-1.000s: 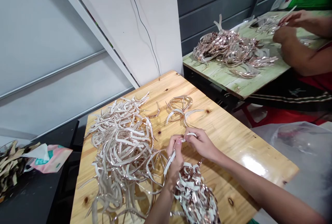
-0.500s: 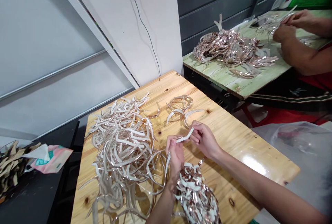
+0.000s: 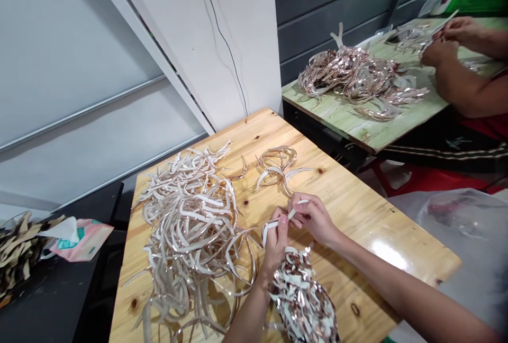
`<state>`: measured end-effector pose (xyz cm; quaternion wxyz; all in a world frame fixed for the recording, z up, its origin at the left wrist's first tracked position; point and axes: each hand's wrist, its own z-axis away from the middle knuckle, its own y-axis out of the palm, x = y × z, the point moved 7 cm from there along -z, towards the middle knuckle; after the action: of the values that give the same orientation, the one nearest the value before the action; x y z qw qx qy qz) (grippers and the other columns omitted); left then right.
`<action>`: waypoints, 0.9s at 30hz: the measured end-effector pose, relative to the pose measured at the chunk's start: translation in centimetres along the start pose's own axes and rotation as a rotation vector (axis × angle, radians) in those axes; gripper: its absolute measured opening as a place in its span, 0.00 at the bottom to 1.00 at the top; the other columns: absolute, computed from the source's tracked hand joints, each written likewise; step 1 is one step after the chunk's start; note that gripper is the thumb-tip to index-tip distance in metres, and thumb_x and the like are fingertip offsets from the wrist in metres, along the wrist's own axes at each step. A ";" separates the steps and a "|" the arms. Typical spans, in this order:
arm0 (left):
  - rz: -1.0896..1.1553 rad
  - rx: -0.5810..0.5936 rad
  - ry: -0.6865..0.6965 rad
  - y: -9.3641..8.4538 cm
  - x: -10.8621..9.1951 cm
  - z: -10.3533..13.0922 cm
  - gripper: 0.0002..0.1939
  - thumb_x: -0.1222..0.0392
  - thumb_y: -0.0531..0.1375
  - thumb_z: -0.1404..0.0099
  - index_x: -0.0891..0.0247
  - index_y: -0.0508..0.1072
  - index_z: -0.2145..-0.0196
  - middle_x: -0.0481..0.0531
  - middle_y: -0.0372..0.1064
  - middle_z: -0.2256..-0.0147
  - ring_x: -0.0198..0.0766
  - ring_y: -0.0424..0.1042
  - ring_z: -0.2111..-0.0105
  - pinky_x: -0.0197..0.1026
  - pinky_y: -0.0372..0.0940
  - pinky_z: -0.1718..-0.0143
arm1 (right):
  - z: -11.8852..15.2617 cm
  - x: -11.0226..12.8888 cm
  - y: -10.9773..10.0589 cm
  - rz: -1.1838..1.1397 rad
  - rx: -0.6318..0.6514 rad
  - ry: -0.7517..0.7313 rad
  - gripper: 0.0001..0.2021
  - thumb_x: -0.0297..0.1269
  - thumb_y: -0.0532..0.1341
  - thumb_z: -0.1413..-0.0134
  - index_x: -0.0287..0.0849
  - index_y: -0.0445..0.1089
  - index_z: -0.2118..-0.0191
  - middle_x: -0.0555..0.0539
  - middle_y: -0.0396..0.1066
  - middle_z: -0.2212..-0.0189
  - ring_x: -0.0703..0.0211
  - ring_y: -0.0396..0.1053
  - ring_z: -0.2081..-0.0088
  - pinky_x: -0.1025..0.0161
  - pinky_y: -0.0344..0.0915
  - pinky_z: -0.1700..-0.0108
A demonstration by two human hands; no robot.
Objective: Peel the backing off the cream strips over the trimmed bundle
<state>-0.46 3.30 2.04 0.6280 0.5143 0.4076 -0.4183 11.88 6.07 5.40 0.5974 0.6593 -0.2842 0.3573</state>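
A narrow white strip (image 3: 271, 224) runs between my two hands above the wooden table (image 3: 337, 200). My left hand (image 3: 278, 232) pinches it, with one end curling over the fingers. Close beside it, my right hand (image 3: 307, 213) grips the other end between thumb and fingers. To the left lies a large tangled heap of white and rose-gold strips (image 3: 194, 226). Under my wrists sits a bundle of short, shiny cut pieces (image 3: 304, 295). A small coil of strips (image 3: 275, 165) rests beyond my hands.
At the right back, another person's hands (image 3: 448, 41) work over a green table (image 3: 353, 123) bearing a shiny heap of strips (image 3: 357, 75). A black table (image 3: 59, 300) at the left holds a pink tissue pack (image 3: 85, 242). A clear plastic bag (image 3: 456, 226) is at the right.
My left hand has shifted slightly right and turned, with its thumb now on top of the strip. The strip's free end now curls over my left fingers, and my right hand has moved slightly.
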 end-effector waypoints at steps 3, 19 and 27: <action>-0.078 0.120 0.031 1.2 -0.3 0.0 0.06 0.55 0.69 0.40 0.52 0.76 0.71 0.52 0.71 0.73 0.49 0.72 0.66 0.50 0.68 0.56 | 0.0 0.2 0.1 -0.130 -0.069 0.009 0.14 0.35 0.62 0.45 0.44 0.62 0.80 0.57 0.51 0.86 0.64 0.52 0.83 0.64 0.57 0.75; -0.285 0.174 0.173 2.1 -1.8 -0.8 0.05 0.58 0.65 0.35 0.53 0.77 0.70 0.55 0.74 0.62 0.50 0.72 0.59 0.47 0.64 0.54 | -1.3 2.2 -2.1 -0.649 -0.205 0.052 0.17 0.30 0.59 0.45 0.44 0.52 0.79 0.57 0.46 0.86 0.66 0.45 0.83 0.67 0.56 0.80; -0.515 0.226 0.266 2.6 -2.1 -0.7 0.07 0.60 0.59 0.33 0.54 0.75 0.69 0.57 0.72 0.56 0.48 0.71 0.63 0.49 0.67 0.58 | -1.7 3.3 -4.0 -0.719 -0.277 -0.006 0.18 0.28 0.57 0.46 0.45 0.46 0.78 0.57 0.47 0.86 0.67 0.46 0.83 0.67 0.53 0.82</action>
<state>1.24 4.55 4.72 0.3812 0.5110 0.5540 -0.5353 16.81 8.42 5.75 0.7671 0.6310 -0.0825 0.0812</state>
